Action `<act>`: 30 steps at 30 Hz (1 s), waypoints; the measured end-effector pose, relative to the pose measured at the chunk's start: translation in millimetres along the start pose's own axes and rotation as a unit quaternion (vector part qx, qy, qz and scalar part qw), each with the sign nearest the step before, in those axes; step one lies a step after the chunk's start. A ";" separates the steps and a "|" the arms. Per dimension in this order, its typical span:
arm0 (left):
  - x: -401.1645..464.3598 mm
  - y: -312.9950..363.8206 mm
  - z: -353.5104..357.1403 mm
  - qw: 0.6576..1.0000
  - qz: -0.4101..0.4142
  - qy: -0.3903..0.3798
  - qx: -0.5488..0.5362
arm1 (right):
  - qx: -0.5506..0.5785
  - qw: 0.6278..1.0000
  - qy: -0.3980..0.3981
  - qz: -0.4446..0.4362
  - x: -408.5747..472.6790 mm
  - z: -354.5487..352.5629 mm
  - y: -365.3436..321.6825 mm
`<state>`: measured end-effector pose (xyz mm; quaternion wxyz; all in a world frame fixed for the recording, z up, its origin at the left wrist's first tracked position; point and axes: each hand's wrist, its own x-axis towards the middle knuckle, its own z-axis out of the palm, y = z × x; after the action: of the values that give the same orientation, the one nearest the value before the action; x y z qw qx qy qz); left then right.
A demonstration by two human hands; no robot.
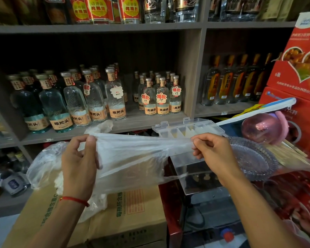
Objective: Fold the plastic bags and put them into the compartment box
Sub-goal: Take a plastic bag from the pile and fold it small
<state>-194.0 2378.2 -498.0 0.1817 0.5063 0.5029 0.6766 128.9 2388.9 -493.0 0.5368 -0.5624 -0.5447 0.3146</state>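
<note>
A thin clear plastic bag [136, 158] is stretched flat between both hands at mid-frame. My left hand [79, 163] pinches its left end, and my right hand [213, 153] pinches its right end. Behind the bag, a clear compartment box [188, 129] stands open, its lid raised toward the shelf; several of its cells show. More crumpled clear bags [45, 165] lie bunched at the left on a cardboard carton [125, 217], partly hidden by my left forearm.
Shelves of glass liquor bottles [97, 101] fill the background. A ribbed clear glass dish [252, 158] sits just right of my right hand. Red gift cartons [297, 72] stack up at the right, with a pink globe [263, 127] and a white-blue stick [254, 111].
</note>
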 end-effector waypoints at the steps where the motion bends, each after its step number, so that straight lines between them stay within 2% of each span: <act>1: 2.7 3.3 1.3 1.000 0.006 -0.010 0.002 | 0.001 1.000 0.000 0.008 0.2 -0.5 -0.9; 4: 11.8 18.8 4.0 0.998 0.042 -0.055 0.011 | -0.018 0.999 0.026 0.002 0.5 -3.8 -4.9; 7: 21.4 39.8 6.3 0.987 0.103 -0.117 0.036 | -0.100 0.988 0.078 -0.091 -1.4 -5.1 -14.1; 8: 24.2 46.2 7.9 0.980 0.123 -0.146 0.052 | -0.109 0.985 0.059 -0.123 -1.9 -1.3 -19.8; 10: 29.0 57.5 13.7 0.961 0.158 -0.210 0.083 | -0.077 0.984 -0.045 -0.156 -0.7 14.9 -31.6; 12: 32.4 66.3 19.8 0.941 0.174 -0.271 0.102 | -0.059 0.973 -0.177 -0.136 0.7 37.9 -41.8; 14: 37.4 70.6 22.0 0.926 0.180 -0.309 0.123 | -0.026 0.960 -0.263 -0.091 2.9 56.9 -47.9; 15: 41.8 71.1 21.1 0.920 0.180 -0.322 0.134 | 0.003 0.957 -0.279 -0.075 5.3 64.3 -48.6; 17: 53.4 69.5 17.9 0.915 0.172 -0.331 0.151 | 0.023 0.961 -0.261 -0.092 10.0 71.3 -48.2; 20: 77.6 62.5 12.0 0.934 0.120 -0.301 0.150 | 0.056 0.968 -0.212 -0.121 16.3 76.6 -47.0; 23: 95.4 49.2 -2.3 0.974 0.039 -0.184 0.123 | 0.082 0.972 -0.173 -0.136 21.6 77.2 -42.8; 25: 91.3 37.5 -9.0 0.984 -0.076 -0.159 0.014 | 0.091 0.979 -0.135 -0.125 23.9 75.2 -38.6; 26: 83.6 29.8 -8.0 0.969 -0.153 -0.178 -0.076 | 0.100 0.982 -0.113 -0.110 25.7 73.9 -36.1; 28: 58.1 16.3 1.4 0.904 -0.272 -0.234 -0.232 | 0.124 0.987 -0.073 -0.073 30.5 72.3 -32.6; 30: 27.8 6.3 14.6 0.867 -0.303 -0.295 -0.263 | 0.139 0.989 -0.034 -0.033 34.1 72.7 -28.5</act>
<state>-191.3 2403.7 -478.9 0.6444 0.4385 0.3583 0.5139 59.9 2435.6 -474.6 0.6009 -0.4530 -0.5316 0.3886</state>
